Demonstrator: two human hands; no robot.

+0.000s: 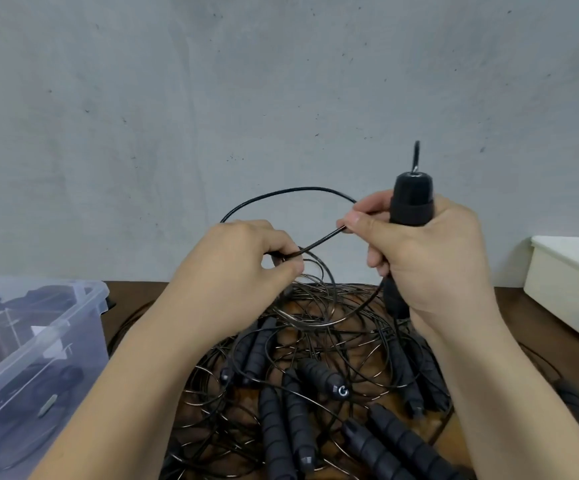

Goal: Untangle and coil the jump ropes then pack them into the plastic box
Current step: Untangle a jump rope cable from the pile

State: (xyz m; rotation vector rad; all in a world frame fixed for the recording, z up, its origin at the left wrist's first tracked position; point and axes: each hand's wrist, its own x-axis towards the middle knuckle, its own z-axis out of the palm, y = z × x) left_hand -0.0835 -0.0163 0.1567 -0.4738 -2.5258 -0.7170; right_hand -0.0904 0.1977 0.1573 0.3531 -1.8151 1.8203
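Two bare hands and forearms, seen from the wearer's own head.
The left hand point(243, 268) and right hand point(430, 258) are uncovered, both forearms are bare down to the lower edge, and the fingernails that show are short and plain.

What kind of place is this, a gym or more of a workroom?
Likely a plain workroom or packing station: a brown table against a bare grey wall, a clear plastic box at its left, and tangled jump ropes piled in the middle.
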